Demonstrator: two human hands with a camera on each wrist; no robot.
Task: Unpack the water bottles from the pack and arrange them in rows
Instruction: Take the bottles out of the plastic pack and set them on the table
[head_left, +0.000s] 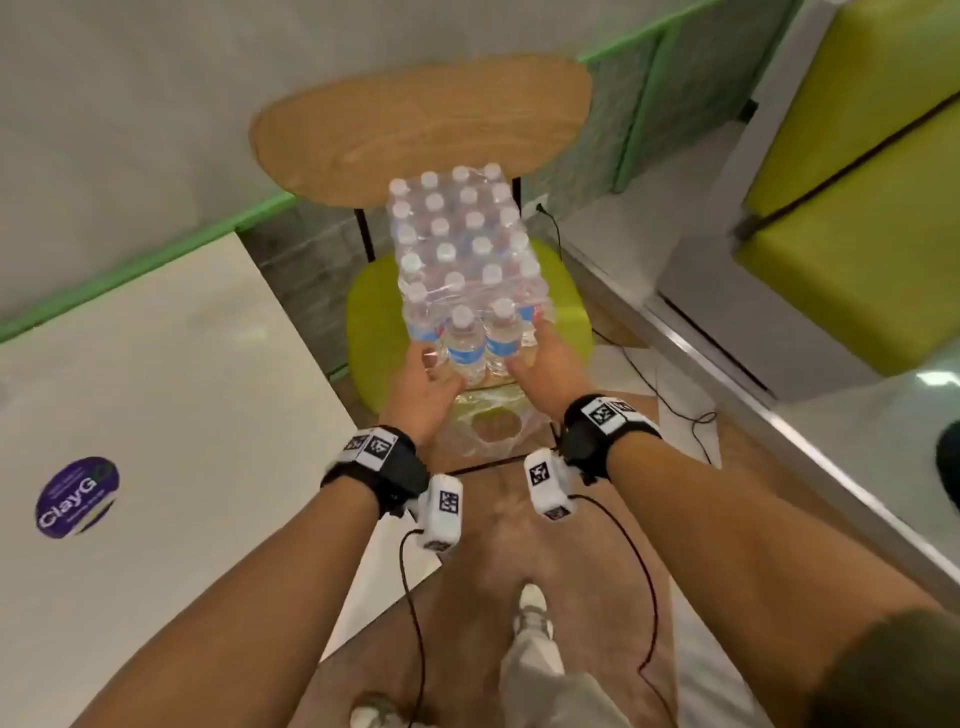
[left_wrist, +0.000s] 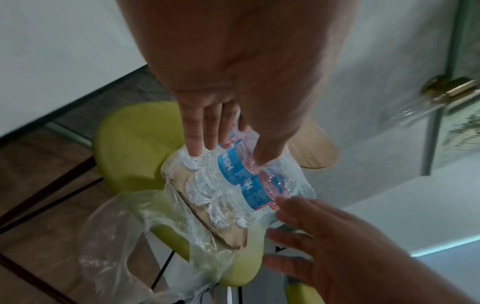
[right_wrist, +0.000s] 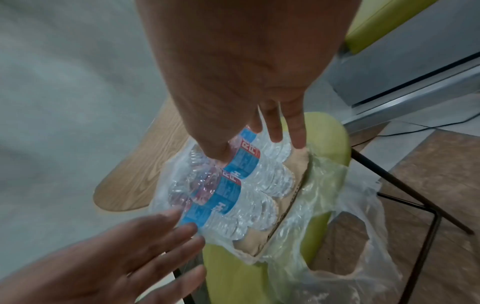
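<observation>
A white table (head_left: 156, 415) stands left of a lime-green cushioned chair with a wooden back (head_left: 374, 332), and on its seat rests the shrink-wrapped pack of clear water bottles (head_left: 460, 249). Torn clear plastic film (head_left: 488, 421) hangs off the front. Left hand (head_left: 426, 387) and right hand (head_left: 540, 358), fingers straight and apart, flank the two exposed front bottles. Pulling one could tip its neighbour off the seat.
</observation>
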